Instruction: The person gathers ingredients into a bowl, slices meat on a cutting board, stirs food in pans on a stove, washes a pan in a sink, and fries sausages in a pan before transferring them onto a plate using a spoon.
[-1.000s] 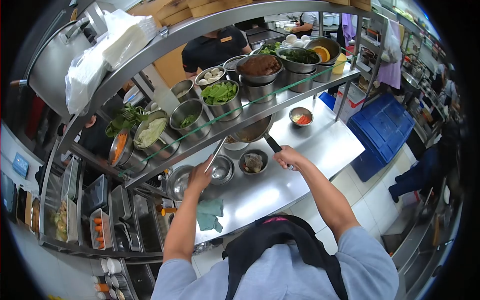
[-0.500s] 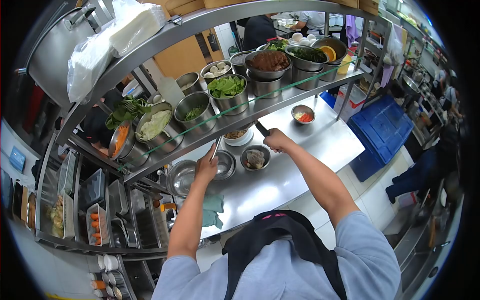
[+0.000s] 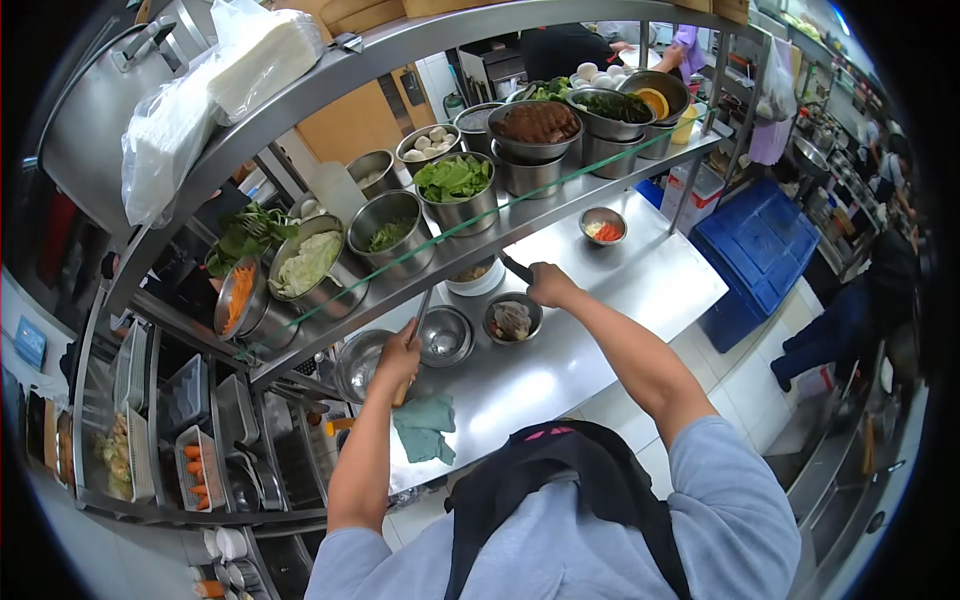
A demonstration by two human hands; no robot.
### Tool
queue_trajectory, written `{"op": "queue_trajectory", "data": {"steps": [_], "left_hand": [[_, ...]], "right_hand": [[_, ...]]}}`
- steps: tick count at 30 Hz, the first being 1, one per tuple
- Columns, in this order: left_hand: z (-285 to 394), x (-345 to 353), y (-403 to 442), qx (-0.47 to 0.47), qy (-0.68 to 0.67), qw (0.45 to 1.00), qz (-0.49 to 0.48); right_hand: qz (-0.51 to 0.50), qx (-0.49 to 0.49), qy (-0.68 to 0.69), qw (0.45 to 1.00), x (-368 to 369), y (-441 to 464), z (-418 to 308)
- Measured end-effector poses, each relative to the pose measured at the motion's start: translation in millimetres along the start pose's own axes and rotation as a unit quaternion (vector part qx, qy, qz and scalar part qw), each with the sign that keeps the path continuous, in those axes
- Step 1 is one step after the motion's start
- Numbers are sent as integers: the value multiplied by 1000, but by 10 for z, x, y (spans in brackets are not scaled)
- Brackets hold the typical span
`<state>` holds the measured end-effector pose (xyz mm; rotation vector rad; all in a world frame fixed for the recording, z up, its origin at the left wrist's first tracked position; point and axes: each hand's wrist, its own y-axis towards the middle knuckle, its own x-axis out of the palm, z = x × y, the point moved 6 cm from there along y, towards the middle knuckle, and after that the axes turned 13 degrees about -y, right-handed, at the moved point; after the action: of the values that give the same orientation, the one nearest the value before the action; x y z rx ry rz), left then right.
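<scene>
My left hand (image 3: 402, 352) is closed around a slim metal tool with a wooden handle (image 3: 401, 391); its metal part rises toward the shelf edge. My right hand (image 3: 550, 285) grips a dark tool (image 3: 516, 267) that slants up-left beside a white bowl (image 3: 478, 284), partly under the shelf. Which kinds of tools these are, I cannot tell. Between my hands stand a metal bowl (image 3: 445, 336) and a smaller bowl of pale, greyish food (image 3: 512, 319). A wide metal bowl (image 3: 361, 366) sits just left of my left hand, near a green cloth (image 3: 424, 430).
Overhead, a steel shelf (image 3: 470, 240) carries several containers of vegetables and meat. A small bowl of chopped red and pale food (image 3: 604, 227) stands on the steel table (image 3: 650, 290). Right of it is a blue bin (image 3: 755, 260). Other people stand beyond the shelf and at right.
My left hand has moved slightly down and left, and its tool's wooden handle now shows. My right hand has barely shifted. A person behind the shelf has moved.
</scene>
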<state>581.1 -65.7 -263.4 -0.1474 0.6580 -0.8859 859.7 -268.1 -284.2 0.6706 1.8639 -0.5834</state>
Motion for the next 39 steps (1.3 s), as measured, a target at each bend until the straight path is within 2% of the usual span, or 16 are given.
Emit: {"op": "queue_trajectory", "data": {"steps": [2, 4, 10, 19, 21, 24, 25, 26, 27, 28, 29, 31, 33, 35, 37, 39], "left_hand": [[-293, -16, -36, -5, 16, 999, -30], [-168, -91, -137, 300, 106, 946, 60], [-141, -162, -172, 232, 286, 928, 57], [-188, -284, -7, 185, 280, 940, 66], [-300, -393, -76, 209, 288, 932, 72], [-414, -460, -208, 228, 282, 928, 83], [-458, -487, -254, 220, 264, 934, 94], [-522, -428, -245, 221, 268, 933, 89], [-535, -313, -238, 274, 220, 930, 103], [-542, -185, -235, 326, 171, 923, 114], [-528, -13, -219, 326, 109, 935, 87], [-438, 401, -259, 333, 81, 938, 50], [-374, 825, -324, 339, 52, 939, 6], [-383, 1280, -432, 330, 11, 942, -58], [-403, 1661, -577, 306, 23, 945, -118], [-425, 2132, -729, 323, -5, 922, -214]], "right_hand": [[0, 5, -5, 1000, 27, 1, 8], [0, 12, -11, 1000, 49, -21, 13], [23, 6, -6, 1000, -11, -70, -4], [39, 8, -2, 999, -21, -192, -9], [100, 10, 20, 995, -26, -211, 28], [96, 40, 60, 993, 116, -235, 139], [161, 4, 30, 986, 213, -205, 192], [161, 9, 34, 986, 150, -295, 130], [85, 65, 149, 983, 183, -379, 146], [10, 121, 262, 957, 256, -482, 149], [14, 131, 268, 954, 350, -559, 225], [-61, 118, 519, 844, 663, -813, 317], [-65, 138, 593, 791, 715, -1298, 373], [-107, 155, 692, 697, 788, -1887, 501], [-83, 196, 702, 680, 909, -2495, 764], [-71, 179, 764, 616, 1024, -3150, 1102]]}}
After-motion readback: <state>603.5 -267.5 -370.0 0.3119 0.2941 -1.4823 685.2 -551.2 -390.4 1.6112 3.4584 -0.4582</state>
